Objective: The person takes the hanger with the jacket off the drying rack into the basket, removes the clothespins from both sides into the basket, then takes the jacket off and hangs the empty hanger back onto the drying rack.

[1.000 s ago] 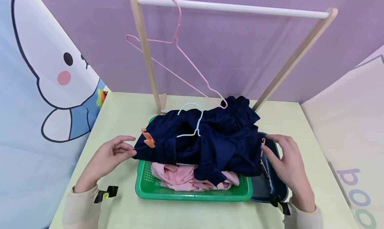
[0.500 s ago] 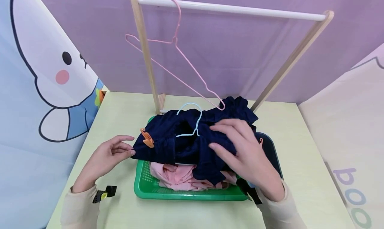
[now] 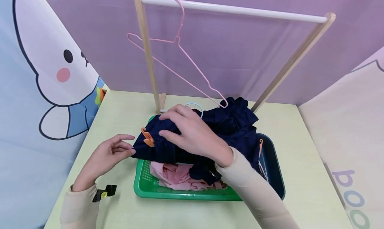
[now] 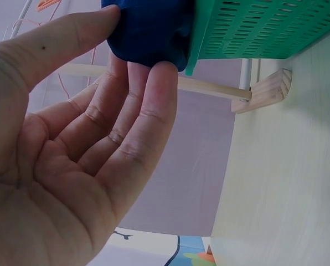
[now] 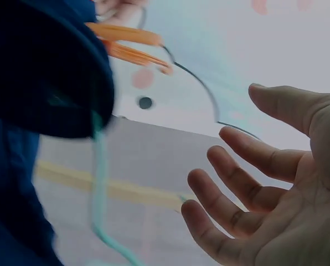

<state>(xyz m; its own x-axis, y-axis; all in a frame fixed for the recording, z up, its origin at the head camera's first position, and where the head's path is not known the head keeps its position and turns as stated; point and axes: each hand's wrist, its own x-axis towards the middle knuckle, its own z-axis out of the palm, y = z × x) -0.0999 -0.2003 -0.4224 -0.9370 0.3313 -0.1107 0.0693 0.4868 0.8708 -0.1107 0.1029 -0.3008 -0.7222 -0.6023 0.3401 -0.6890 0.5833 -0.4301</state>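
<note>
Your left hand [image 3: 109,155] pinches the navy garment [image 3: 240,132] near an orange clip [image 3: 148,141]; your right hand [image 3: 193,134], fingers spread, partly hides the blue hanger [image 3: 195,104].

Garment [image 3: 240,135]: plain navy. Clips [image 3: 148,140]: orange. Cloth [image 3: 177,177]: pink. Basket [image 3: 192,196]: green. Tray [image 3: 276,169]: dark blue. Hangers [image 3: 177,39]: one pink, one pale blue. Rack bar [image 3: 234,9]: white. Sleeves [image 3: 255,189]: beige. Tabletop [image 3: 120,105]: pale yellow-green. Backdrop [image 3: 240,55]: lilac. On the light blue side panel [image 3: 18,122] I see a white cartoon animal [image 3: 51,85], black-outlined, pink-cheeked.
</note>
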